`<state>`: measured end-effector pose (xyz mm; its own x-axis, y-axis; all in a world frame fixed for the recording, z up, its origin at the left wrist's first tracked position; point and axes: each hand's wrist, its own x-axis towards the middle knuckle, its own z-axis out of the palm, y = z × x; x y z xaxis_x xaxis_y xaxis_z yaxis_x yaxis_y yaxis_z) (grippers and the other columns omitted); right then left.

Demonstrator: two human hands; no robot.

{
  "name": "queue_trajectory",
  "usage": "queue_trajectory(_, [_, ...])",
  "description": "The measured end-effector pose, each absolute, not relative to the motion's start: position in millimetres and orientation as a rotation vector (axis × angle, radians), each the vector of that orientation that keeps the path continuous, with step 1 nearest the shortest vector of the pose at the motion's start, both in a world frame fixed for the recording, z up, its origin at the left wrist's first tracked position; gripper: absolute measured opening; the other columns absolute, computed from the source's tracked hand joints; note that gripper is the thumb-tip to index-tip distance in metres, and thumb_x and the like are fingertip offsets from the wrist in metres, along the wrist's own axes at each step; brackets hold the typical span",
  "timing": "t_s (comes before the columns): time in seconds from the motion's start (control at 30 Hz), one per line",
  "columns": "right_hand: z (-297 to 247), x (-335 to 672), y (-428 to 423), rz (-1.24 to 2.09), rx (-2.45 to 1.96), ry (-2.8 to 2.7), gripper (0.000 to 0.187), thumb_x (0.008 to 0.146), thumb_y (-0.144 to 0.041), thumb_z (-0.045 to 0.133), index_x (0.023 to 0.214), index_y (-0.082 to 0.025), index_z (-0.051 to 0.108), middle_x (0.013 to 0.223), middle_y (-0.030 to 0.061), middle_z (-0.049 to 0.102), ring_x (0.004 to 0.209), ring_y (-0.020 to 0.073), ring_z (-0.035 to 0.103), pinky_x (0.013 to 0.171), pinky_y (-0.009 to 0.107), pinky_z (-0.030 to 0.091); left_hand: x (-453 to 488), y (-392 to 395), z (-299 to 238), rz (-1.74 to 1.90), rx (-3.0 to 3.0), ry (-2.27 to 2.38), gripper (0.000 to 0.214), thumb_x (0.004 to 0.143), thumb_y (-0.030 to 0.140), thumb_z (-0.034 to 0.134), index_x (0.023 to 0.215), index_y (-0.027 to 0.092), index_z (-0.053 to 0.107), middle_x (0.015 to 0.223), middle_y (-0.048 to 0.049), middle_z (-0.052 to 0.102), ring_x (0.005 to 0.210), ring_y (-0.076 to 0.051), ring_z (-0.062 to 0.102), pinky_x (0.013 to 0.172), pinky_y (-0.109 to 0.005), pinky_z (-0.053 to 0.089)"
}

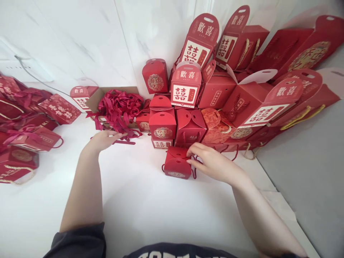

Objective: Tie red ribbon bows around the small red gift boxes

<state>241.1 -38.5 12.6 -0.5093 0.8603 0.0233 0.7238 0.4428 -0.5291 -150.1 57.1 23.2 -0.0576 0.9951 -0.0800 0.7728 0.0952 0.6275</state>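
Note:
A small red gift box (176, 164) with a gold emblem and a dark red cord handle stands on the white table (139, 204) in front of me. My right hand (212, 163) grips its right side, with fingertips on the closed top flaps. My left hand (103, 139) reaches out to the left with its fingers stretched flat, touching loose dark red ribbons (120, 105) that spill from an open cardboard box (94, 99).
Many red gift boxes (185, 86) and red paper bags (242, 43) are stacked against the white wall at the back and right. More red bags (29, 138) lie piled at the left edge. A grey floor (309, 172) drops off on the right.

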Motion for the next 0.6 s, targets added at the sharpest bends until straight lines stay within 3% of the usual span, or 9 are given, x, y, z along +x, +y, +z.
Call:
queue_trajectory(0.17, [11.3,241.5,-37.2,0.657,-1.359,-2.406,0.010,0.094,-0.025,0.051,0.096,-0.020,0.058,0.099,0.0052,0.058,0.090,0.0197,0.058,0.080,0.033,0.046,-165.2,69.8,1.8,0.682,1.520,1.923,0.048,0.075,0.056,0.069,0.103,0.017,0.073,0.093,-0.0011,0.075,0.081,-0.018,0.061,0.069,-0.024,0.046])
queue_trajectory(0.3, [11.2,245.4,-36.6,0.656,-1.362,-2.395,0.011,0.095,-0.027,0.050,0.096,-0.020,0.059,0.098,0.0047,0.059,0.088,0.0191,0.058,0.080,0.032,0.046,-159.2,74.5,-9.4,0.831,1.446,1.914,0.045,0.072,0.053,0.070,0.100,0.018,0.074,0.106,-0.0067,0.073,0.079,-0.018,0.063,0.057,-0.022,0.045])
queue_trajectory(0.47, [12.0,249.1,-35.8,0.670,-1.362,-2.376,0.011,0.095,-0.026,0.050,0.097,-0.020,0.060,0.098,0.0046,0.060,0.086,0.0184,0.059,0.079,0.032,0.045,-152.8,72.9,-11.2,1.018,1.427,1.875,0.045,0.067,0.046,0.074,0.100,0.016,0.074,0.104,-0.0090,0.073,0.074,-0.017,0.064,0.048,-0.020,0.042])
queue_trajectory(0.6, [12.8,251.7,-35.4,0.666,-1.372,-2.360,0.011,0.094,-0.025,0.050,0.096,-0.020,0.060,0.097,0.0042,0.061,0.085,0.0182,0.060,0.078,0.032,0.046,-143.9,64.2,8.3,1.173,1.453,1.790,0.039,0.063,0.035,0.080,0.098,0.017,0.075,0.098,-0.0040,0.074,0.075,-0.015,0.063,0.051,-0.018,0.045])
